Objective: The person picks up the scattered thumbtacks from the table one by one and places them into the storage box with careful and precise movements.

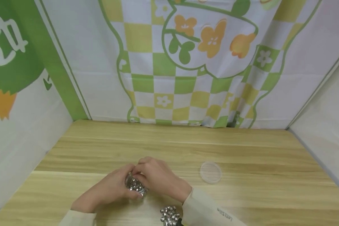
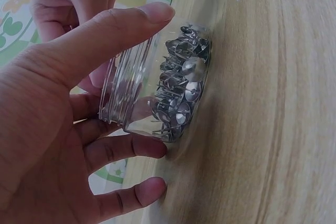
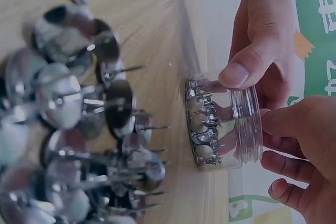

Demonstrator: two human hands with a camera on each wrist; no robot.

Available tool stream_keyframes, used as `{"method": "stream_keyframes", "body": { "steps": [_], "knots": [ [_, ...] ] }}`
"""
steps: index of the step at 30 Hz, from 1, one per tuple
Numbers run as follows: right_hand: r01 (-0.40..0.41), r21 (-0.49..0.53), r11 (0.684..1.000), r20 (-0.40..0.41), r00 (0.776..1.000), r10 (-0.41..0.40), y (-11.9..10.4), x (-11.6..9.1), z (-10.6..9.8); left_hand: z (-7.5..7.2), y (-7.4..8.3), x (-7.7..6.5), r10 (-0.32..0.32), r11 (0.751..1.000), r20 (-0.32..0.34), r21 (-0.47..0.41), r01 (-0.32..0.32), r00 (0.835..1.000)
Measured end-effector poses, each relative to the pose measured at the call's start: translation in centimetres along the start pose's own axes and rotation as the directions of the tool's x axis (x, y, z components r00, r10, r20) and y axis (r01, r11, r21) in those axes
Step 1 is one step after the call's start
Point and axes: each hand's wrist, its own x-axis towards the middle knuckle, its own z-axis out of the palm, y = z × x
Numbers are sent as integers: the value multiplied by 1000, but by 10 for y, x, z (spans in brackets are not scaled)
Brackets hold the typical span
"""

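Thumbtacks (image 2: pixel 181 82) fill the bottom of a clear jar (image 2: pixel 126 85), which sits on the worktop (image 1: pixel 257 163) left of centre in the lower part of the head view, its threaded mouth uncovered. More of them lie in a loose pile (image 1: pixel 169 216) at the bottom edge, just right of centre.

The left hand (image 1: pixel 115 185) has hold of the jar, thumb along one side and fingers spread around the other. The right hand (image 1: pixel 155 177) is at the mouth, fingers partly bent; whether it pinches a tack I cannot tell.

The step in hand looks like putting tacks into the jar, though the pose alone does not settle the direction. The next move probably calls for a steady jar and a light touch, as many points in the pile stick out.

Counted: one jar, one clear round lid (image 1: pixel 211 172) lying right of the hands, one pile, and one tack a little apart from it, upper left of the right-wrist view. The tacks overlap too much for an exact count.
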Motion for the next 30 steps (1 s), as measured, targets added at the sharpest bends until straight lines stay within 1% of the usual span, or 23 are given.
{"method": "stream_keyframes", "body": {
  "steps": [4, 7, 9, 12, 16, 21, 24, 27, 30],
  "knots": [
    [15, -1, 1000, 1, 1000, -15, -1, -2, -3, -1, 1, 0, -4, 1000, -5, 9, 4, 1000],
    [24, 1, 1000, 0, 1000, -24, -2, -12, -11, -1, 1, 0, -7, 1000, -9, 13, 8, 1000],
    [31, 8, 999, -9, 999, -31, -4, -23, -17, -1, 2, 0, -16, 1000, -17, 16, 16, 1000],
    [16, 18, 1000, 1, 1000, -16, -6, -47, -26, -1, 2, 0, -20, 1000, -23, 24, 20, 1000],
    [6, 26, 1000, 47, 999, -7, -9, -80, -38, -1, 3, 0, -15, 1000, -29, 25, 15, 999],
    [8, 94, 996, 121, 993, -20, -9, -114, -48, 0, 4, -1, -15, 1000, -26, 18, 16, 1000],
    [11, 133, 991, 165, 986, -33, -9, -127, -50, 0, 5, -2, -20, 1000, -18, 13, 20, 1000],
    [23, 157, 987, 176, 983, -51, -9, -135, -50, 0, 5, -1, -27, 1000, -15, 10, 28, 1000],
    [38, 179, 983, 166, 984, -68, -11, -140, -49, 0, 5, -2, -35, 999, -16, 11, 35, 999]
  ]
}}
